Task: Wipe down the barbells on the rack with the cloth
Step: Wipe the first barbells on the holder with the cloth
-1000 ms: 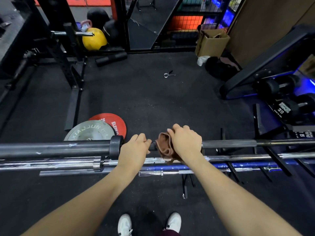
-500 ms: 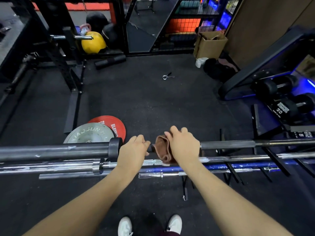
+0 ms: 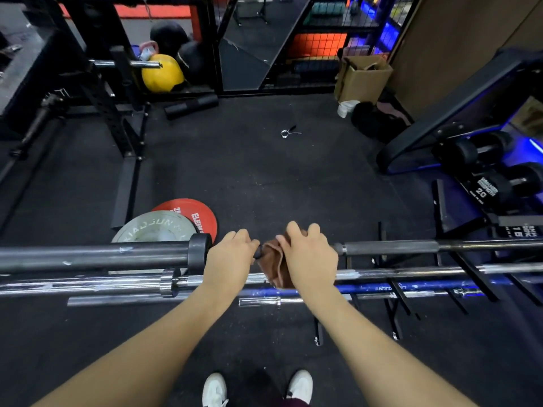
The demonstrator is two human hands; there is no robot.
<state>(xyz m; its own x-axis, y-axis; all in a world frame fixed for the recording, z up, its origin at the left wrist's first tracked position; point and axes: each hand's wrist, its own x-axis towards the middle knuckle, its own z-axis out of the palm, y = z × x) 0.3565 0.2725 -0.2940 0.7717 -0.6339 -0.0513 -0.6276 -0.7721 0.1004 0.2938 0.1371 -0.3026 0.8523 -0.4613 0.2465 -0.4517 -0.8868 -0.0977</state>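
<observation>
Now | left hand (image 3: 227, 258) grips barbell (image 3: 390, 247) | right hand (image 3: 310, 257) clutches cloth (image 3: 271, 259), shaft beneath hidden

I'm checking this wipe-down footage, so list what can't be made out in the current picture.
- Top barbell, head view: both ends cut off by the frame edges.
- Bar section under the right hand: covered by the hand and the brown cloth.
- Fingertips of the left hand: curled behind the bar.
- Lettering on the blue bar: too small and blurred to read.

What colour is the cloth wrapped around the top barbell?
Brown cloth, seen in the head view, held by the right hand.
</observation>
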